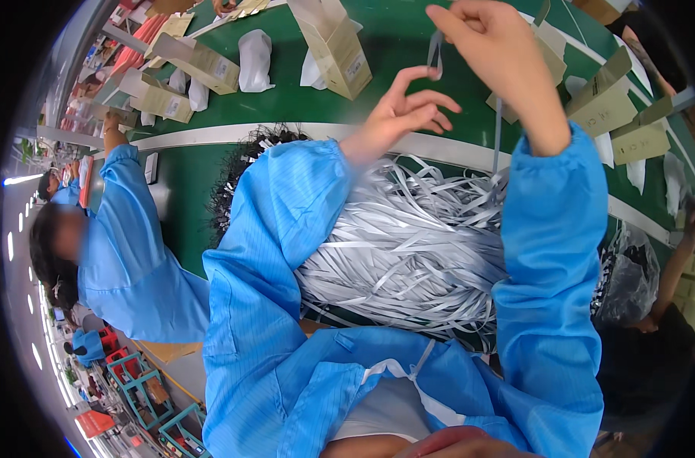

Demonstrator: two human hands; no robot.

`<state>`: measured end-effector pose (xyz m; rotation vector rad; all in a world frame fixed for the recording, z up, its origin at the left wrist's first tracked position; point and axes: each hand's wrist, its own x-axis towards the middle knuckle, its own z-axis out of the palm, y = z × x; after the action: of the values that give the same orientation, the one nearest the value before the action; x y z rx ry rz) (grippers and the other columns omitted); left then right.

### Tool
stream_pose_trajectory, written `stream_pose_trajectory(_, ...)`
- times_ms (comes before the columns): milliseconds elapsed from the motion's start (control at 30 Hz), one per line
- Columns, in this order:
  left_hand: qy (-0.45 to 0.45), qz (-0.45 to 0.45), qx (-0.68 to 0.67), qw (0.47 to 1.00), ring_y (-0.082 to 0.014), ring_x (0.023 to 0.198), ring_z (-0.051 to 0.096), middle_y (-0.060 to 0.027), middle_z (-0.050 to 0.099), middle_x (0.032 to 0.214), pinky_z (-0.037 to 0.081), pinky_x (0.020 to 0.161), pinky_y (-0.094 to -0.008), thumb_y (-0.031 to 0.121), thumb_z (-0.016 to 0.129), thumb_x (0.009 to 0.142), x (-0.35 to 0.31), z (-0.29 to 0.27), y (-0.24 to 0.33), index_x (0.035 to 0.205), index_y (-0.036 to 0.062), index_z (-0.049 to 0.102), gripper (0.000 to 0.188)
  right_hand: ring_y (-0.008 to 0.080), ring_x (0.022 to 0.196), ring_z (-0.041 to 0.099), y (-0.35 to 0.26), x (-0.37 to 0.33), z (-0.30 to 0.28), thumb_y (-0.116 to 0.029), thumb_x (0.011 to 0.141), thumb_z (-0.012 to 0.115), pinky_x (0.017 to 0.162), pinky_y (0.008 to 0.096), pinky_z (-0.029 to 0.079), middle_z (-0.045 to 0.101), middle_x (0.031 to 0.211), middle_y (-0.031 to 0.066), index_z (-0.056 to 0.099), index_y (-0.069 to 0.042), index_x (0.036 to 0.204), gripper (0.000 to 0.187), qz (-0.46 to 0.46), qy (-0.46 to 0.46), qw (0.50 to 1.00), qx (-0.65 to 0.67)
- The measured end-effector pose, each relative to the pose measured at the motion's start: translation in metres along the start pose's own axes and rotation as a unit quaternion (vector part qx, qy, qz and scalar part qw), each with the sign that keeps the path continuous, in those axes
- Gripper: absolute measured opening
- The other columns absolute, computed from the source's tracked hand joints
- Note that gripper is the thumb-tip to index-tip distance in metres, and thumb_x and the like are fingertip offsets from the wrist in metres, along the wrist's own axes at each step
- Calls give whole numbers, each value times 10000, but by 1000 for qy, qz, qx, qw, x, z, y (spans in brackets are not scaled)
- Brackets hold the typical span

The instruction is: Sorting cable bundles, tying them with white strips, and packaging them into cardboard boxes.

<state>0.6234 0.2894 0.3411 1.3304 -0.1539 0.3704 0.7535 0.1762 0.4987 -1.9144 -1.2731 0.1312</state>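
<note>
A thin grey ribbon [436, 50] runs between my hands above the green conveyor. My right hand [496, 46] is closed on it, fingers bent inward. At the fingertip of my left hand [408, 113] the ribbon forms a small loop around the crooked index finger, while the other fingers are half spread. A longer strip hangs below my right wrist toward a large pile of silvery-grey ribbons [408, 244] lying between my forearms. Part of the pile is hidden by my blue sleeves.
Opened cream boxes [333, 57] and white wrapped items [256, 61] stand along the green conveyor [286, 107], behind a pale rail [195, 137]. Black corded pieces [225, 183] lie left of the pile. A clear plastic bag [631, 275] is at right. Co-workers sit on both sides.
</note>
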Motion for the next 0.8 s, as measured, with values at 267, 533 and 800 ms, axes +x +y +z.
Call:
stream_pose_trajectory(267, -90, -39, -98, 990, -333, 1309, 569, -273, 415, 1530, 470, 1078, -434, 117, 567, 1042, -6, 21, 8, 1587, 340, -117, 903, 138, 472, 444, 40, 29, 48, -441, 989, 635, 450, 358, 372, 498, 560, 43, 609, -43, 755, 463, -219, 255, 941, -46)
stream_pose_trajectory(533, -203, -151, -69, 965, -301, 1391, 491, -205, 337, 1603, 391, 1168, -436, 138, 631, 1013, -6, 17, 7, 1621, 160, 115, 798, 124, 459, 378, 18, 24, 38, -360, 976, 649, 446, 340, 296, 402, 523, 49, 593, 5, 713, 454, -222, 242, 940, 90)
stream_pose_trajectory(800, -240, -160, -14, 957, -251, 1359, 519, -148, 543, 1444, 380, 1159, -379, 121, 658, 995, -8, 12, -3, 1516, 35, 395, 589, 37, 504, 373, -4, 12, 9, -217, 1035, 607, 460, 260, 263, 464, 586, -20, 587, 5, 780, 339, -169, 188, 936, 245)
